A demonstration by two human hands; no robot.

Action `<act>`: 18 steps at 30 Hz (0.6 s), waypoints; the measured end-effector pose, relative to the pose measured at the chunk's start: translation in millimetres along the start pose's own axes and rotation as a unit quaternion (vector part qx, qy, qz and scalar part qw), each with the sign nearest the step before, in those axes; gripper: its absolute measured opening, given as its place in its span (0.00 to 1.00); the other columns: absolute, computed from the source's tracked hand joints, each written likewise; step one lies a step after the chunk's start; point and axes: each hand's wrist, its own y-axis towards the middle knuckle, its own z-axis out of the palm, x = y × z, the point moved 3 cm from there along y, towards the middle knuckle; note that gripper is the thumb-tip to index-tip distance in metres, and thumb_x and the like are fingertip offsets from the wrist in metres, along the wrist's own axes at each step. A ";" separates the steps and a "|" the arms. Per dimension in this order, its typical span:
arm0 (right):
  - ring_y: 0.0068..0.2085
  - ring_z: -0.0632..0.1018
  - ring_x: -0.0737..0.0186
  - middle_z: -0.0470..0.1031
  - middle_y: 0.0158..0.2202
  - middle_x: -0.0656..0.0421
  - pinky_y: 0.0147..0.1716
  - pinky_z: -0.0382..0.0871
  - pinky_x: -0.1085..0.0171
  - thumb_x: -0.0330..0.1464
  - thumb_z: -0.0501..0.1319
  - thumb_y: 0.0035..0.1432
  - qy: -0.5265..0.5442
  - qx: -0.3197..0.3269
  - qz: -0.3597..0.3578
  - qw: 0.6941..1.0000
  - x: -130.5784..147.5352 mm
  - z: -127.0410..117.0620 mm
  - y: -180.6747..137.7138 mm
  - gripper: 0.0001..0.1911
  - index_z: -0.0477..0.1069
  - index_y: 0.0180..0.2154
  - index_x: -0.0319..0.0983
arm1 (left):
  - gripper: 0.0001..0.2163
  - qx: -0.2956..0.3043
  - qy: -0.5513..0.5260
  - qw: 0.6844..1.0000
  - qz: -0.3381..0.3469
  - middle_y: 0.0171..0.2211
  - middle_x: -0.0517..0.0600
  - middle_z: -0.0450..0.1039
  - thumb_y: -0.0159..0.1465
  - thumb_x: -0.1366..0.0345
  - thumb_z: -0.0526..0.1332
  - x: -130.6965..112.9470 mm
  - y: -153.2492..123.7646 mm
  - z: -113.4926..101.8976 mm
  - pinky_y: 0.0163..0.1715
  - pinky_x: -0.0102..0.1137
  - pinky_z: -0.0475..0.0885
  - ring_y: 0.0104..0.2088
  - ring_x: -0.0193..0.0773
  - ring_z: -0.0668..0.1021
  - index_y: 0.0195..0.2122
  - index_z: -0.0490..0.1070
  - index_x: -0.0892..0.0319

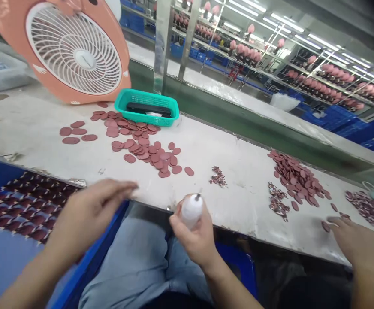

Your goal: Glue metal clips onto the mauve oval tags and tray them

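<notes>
My right hand [195, 234] is closed around a white squeeze bottle [191, 210] with a thin dark nozzle that points up and away from me, just over the table's near edge. My left hand [90, 210] is over the edge further left, slightly blurred. Its fingers are stretched forward with the thumb below them, and nothing shows in them. Beyond both hands lies a spread of flat, dusky-pink oval pieces [142, 148]. A small heap of little brown-and-white pieces [218, 177] is to the right of them, past the bottle.
A green basket [174, 112] holding dark items and an orange fan [125, 56] stand at the back left. At lower left, a blue bin [101, 253] contains rows of dark red pieces. Another person's hand [357, 240] touches the table at right, near more oval pieces [299, 178].
</notes>
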 end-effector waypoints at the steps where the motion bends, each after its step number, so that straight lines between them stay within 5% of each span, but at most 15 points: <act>1: 0.26 0.71 0.67 0.72 0.27 0.63 0.25 0.69 0.68 0.43 0.65 0.58 0.045 0.031 0.016 0.998 2.5 5.6 -3.9 0.15 0.64 0.36 0.41 | 0.15 0.027 -0.064 0.997 0.024 0.39 0.49 0.86 0.66 0.52 0.60 -10.4 -15.4 5.8 0.42 0.34 0.75 0.39 0.48 0.84 0.45 0.84 0.47; 4: 0.26 0.71 0.69 0.71 0.26 0.64 0.25 0.68 0.68 0.41 0.72 0.50 0.208 0.107 0.091 0.968 4.9 21.0 -14.4 0.19 0.65 0.34 0.41 | 0.14 0.065 -0.166 0.984 0.018 0.36 0.50 0.86 0.65 0.58 0.63 -33.6 -52.5 18.7 0.35 0.30 0.77 0.34 0.47 0.84 0.50 0.83 0.43; 10: 0.13 0.59 0.76 0.64 0.17 0.73 0.11 0.53 0.76 0.43 0.74 0.48 0.403 0.134 0.264 0.866 -5.6 37.9 -36.1 0.26 0.60 0.38 0.43 | 0.12 0.021 -0.361 0.917 -0.171 0.36 0.51 0.84 0.56 0.61 0.74 -37.0 -84.6 38.3 0.35 0.29 0.80 0.35 0.45 0.84 0.43 0.85 0.43; 14: 0.14 0.63 0.75 0.68 0.19 0.71 0.11 0.57 0.77 0.45 0.74 0.48 0.410 0.152 0.286 0.853 -3.3 43.2 -41.4 0.27 0.59 0.38 0.43 | 0.09 -0.009 -0.494 0.843 -0.214 0.29 0.47 0.76 0.53 0.62 0.76 -34.0 -91.1 56.6 0.29 0.30 0.79 0.29 0.40 0.80 0.36 0.86 0.46; 18: 0.17 0.66 0.74 0.70 0.24 0.68 0.13 0.60 0.75 0.46 0.74 0.47 0.383 0.148 0.280 0.868 -2.0 45.8 -42.4 0.28 0.58 0.38 0.44 | 0.09 -0.028 -0.531 0.810 -0.247 0.39 0.52 0.81 0.51 0.59 0.77 -31.2 -99.5 67.9 0.36 0.32 0.80 0.39 0.45 0.81 0.35 0.86 0.48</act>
